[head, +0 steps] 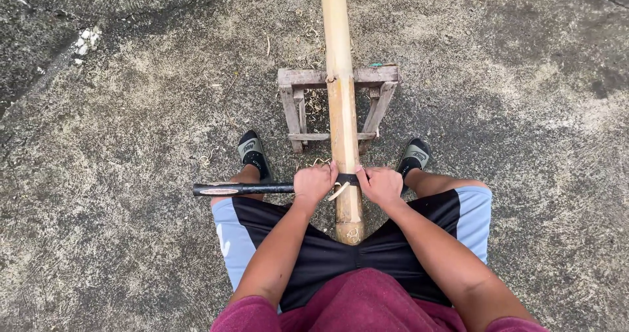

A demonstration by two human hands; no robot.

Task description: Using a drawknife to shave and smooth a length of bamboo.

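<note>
From the head camera, looking straight down: the person sits astride a long bamboo pole (341, 102), which runs away from them across a low wooden stool (337, 106) and ends between their thighs. The stool props the pole off the rough, speckled concrete ground (131, 109), so it lies steady at working height. A dark blade tool (262, 188) with a long black handle lies crosswise over the pole. The left hand (314, 184) is closed around it on one side of the bamboo, the right hand (381, 185) closed on the part at the other side — a two-handed grip that keeps the edge square to the smooth, pale-yellow cane. A thin curled shaving (339, 191) lifts off by the left hand, and more shavings (316, 99) lie under the stool. The stool's wood looks weathered and grey. Feet in dark slip-on shoes (252, 150) are planted either side — apparently bracing the seat.
</note>
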